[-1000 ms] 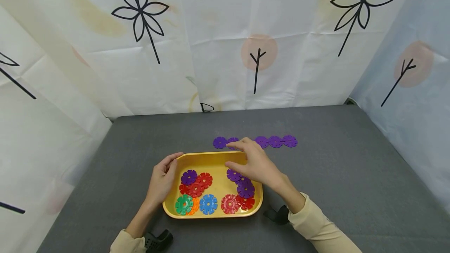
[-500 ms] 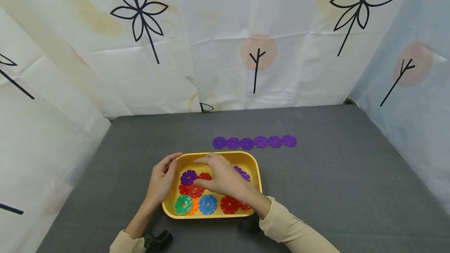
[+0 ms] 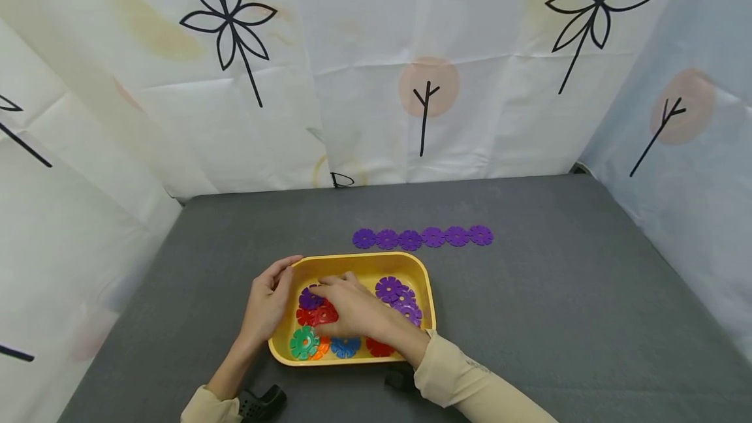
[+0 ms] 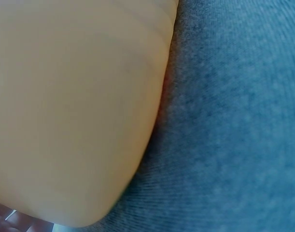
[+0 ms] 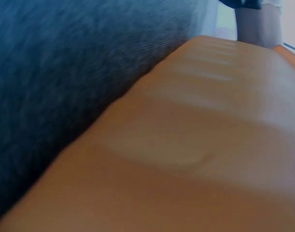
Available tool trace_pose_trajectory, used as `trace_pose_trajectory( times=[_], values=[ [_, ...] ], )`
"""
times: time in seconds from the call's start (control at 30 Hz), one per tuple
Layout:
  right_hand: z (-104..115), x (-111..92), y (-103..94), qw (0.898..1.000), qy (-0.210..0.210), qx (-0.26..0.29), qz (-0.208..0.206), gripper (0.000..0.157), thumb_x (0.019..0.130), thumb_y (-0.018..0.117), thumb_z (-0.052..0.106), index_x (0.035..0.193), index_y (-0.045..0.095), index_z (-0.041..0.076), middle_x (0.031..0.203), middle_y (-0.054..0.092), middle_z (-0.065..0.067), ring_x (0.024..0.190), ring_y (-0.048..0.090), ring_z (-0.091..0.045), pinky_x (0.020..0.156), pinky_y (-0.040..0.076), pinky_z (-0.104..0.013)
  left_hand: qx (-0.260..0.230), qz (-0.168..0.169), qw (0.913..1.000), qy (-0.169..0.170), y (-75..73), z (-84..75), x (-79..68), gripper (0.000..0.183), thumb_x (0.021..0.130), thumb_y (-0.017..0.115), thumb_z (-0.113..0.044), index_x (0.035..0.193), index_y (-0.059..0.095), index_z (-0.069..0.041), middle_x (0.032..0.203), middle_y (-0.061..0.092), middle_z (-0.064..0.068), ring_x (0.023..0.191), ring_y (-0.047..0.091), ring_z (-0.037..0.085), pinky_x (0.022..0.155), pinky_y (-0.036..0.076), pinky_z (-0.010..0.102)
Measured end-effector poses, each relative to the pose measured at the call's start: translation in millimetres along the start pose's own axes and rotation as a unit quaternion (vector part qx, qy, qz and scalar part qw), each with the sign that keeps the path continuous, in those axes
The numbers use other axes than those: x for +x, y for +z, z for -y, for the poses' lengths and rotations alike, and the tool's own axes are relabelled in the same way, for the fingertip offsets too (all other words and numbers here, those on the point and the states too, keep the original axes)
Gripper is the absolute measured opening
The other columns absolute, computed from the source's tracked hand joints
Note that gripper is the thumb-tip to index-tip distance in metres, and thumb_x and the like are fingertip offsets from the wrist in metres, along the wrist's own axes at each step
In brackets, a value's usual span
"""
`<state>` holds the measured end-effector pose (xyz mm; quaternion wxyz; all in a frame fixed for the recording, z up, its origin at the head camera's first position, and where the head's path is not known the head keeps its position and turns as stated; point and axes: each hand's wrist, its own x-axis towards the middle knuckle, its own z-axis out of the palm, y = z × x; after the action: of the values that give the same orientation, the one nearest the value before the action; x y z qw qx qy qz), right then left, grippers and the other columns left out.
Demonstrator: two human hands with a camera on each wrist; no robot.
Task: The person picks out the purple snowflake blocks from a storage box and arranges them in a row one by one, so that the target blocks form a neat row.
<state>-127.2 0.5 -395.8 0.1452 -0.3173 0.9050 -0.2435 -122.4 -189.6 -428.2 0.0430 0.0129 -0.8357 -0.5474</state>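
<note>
In the head view, my left hand [image 3: 266,302] holds the left side of a yellow plastic tray [image 3: 352,260], its fingertips at the back left corner. My right hand [image 3: 352,309] reaches down into the tray, fingers and thumb apart over the left-hand pile. A purple flower-shaped snap disc [image 3: 308,299] lies by its fingertips, with red discs [image 3: 324,313] between fingers and thumb. Near the thumb are a green disc [image 3: 304,343], an orange disc [image 3: 321,349] and a blue disc [image 3: 345,347], partly covered. The wrist views show mostly the tray's wall [image 4: 84,106] up close.
Behind the tray, a row of joined purple discs [image 3: 410,240] lies on the grey table [image 3: 546,292]. More purple discs [image 3: 399,296] sit inside the tray at right, above a red disc [image 3: 378,348]. A printed white cloth [image 3: 364,96] hangs around the table.
My right hand has moved left and down from the tray's back right edge to the left-hand pile, uncovering the purple row. My left hand has stayed at the tray.
</note>
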Motion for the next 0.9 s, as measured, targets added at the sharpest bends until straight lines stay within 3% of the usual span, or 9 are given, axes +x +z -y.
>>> trace_pose_trajectory(
  times=[0.13, 0.27, 0.43, 0.53, 0.63, 0.9],
  values=[
    [-1.3, 1.8, 3.3, 0.999, -0.014, -0.016, 0.023, 0.069, 0.086, 0.082, 0.040, 0.146, 0.058, 0.016, 0.158, 0.050, -0.003, 0.122, 0.047, -0.021, 0.106, 0.043, -0.031, 0.001, -0.002, 1.0000, 0.000, -0.8, 1.2, -0.2, 0.035, 0.111, 0.044, -0.020, 0.136, 0.062, -0.005, 0.122, 0.070, 0.021, 0.092, 0.064, 0.017, 0.072, 0.052, 0.016],
    [-1.9, 1.9, 4.1, 0.999, -0.019, -0.017, 0.036, 0.066, 0.086, 0.082, 0.041, 0.143, 0.061, 0.017, 0.153, 0.055, 0.001, 0.117, 0.047, -0.017, 0.102, 0.041, -0.027, 0.004, -0.004, 1.0000, -0.004, -1.0, 1.2, 0.1, 0.034, 0.111, 0.044, -0.020, 0.136, 0.062, -0.005, 0.118, 0.070, 0.021, 0.087, 0.060, 0.014, 0.069, 0.048, 0.016],
    [-4.0, 2.7, 3.3, 0.999, -0.034, 0.006, 0.027, 0.051, 0.086, 0.083, 0.037, 0.131, 0.071, 0.017, 0.131, 0.071, 0.005, 0.107, 0.052, -0.010, 0.097, 0.042, -0.023, 0.002, -0.005, 0.9999, -0.009, -0.2, 0.3, 0.4, 0.034, 0.111, 0.043, -0.020, 0.136, 0.062, -0.005, 0.118, 0.070, 0.021, 0.090, 0.062, 0.015, 0.071, 0.049, 0.016],
    [-5.5, 3.9, 2.4, 0.998, -0.050, 0.022, 0.011, 0.042, 0.085, 0.084, 0.032, 0.123, 0.075, 0.015, 0.110, 0.076, 0.006, 0.090, 0.055, -0.006, 0.086, 0.043, -0.019, 0.004, -0.004, 0.9999, -0.010, 0.4, -0.2, 0.0, 0.035, 0.111, 0.043, -0.020, 0.136, 0.062, -0.005, 0.119, 0.070, 0.021, 0.091, 0.063, 0.018, 0.074, 0.051, 0.016],
    [-5.8, 4.2, 2.0, 0.998, -0.052, 0.024, 0.010, 0.044, 0.084, 0.085, 0.031, 0.124, 0.075, 0.014, 0.100, 0.072, 0.005, 0.082, 0.050, -0.005, 0.080, 0.039, -0.017, 0.005, -0.005, 0.9999, -0.012, 0.7, -0.7, -0.6, 0.035, 0.111, 0.043, -0.020, 0.137, 0.061, -0.006, 0.121, 0.070, 0.021, 0.093, 0.063, 0.019, 0.075, 0.052, 0.015],
    [-3.4, 1.9, 5.9, 1.000, -0.018, -0.002, 0.024, 0.057, 0.084, 0.084, 0.037, 0.134, 0.068, 0.016, 0.104, 0.061, 0.002, 0.088, 0.043, -0.007, 0.079, 0.038, -0.016, 0.003, -0.005, 0.9998, -0.018, 0.9, -1.8, -0.7, 0.036, 0.111, 0.042, -0.023, 0.137, 0.061, -0.006, 0.126, 0.069, 0.020, 0.103, 0.067, 0.024, 0.081, 0.053, 0.011]
  ],
)
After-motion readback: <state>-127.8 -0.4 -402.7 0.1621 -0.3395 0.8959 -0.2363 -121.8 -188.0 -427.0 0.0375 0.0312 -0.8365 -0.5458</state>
